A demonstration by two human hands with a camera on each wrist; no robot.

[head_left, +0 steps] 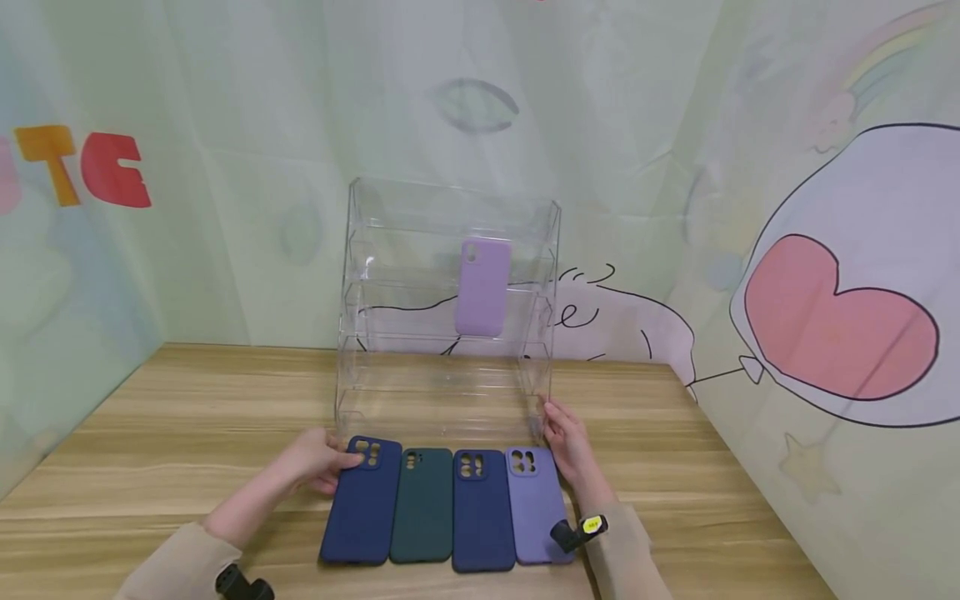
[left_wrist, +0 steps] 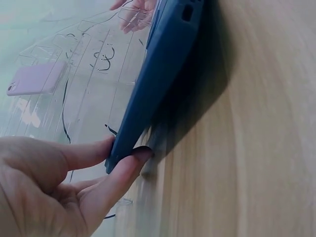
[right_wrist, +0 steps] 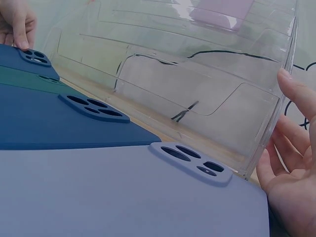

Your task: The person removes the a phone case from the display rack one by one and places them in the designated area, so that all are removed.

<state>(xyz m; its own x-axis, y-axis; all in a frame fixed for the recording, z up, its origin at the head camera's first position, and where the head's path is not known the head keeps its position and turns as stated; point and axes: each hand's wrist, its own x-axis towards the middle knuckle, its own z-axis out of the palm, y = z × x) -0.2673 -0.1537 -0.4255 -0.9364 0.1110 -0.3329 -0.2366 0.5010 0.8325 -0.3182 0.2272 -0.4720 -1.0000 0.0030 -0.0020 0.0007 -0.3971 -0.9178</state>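
Observation:
My left hand (head_left: 318, 460) pinches the upper left corner of a navy phone case (head_left: 362, 508) between thumb and fingers; in the left wrist view the case (left_wrist: 153, 84) is tilted, one edge raised off the table. My right hand (head_left: 568, 442) touches the lower right side of a clear acrylic tiered display rack (head_left: 442, 417), its fingers loosely bent. Beside the pinched case lie a dark green case (head_left: 422, 508), a second navy case (head_left: 483, 521) and a lavender case (head_left: 536, 500), side by side before the rack. A pink-purple phone case (head_left: 483, 287) leans upright on an upper tier.
The wooden table (head_left: 225, 400) reaches back to a printed curtain (head_left: 247, 167) with cartoon drawings. The rack stands near the table's back edge. A small black camera (head_left: 577, 533) is strapped to the right wrist, another (head_left: 243, 585) to the left.

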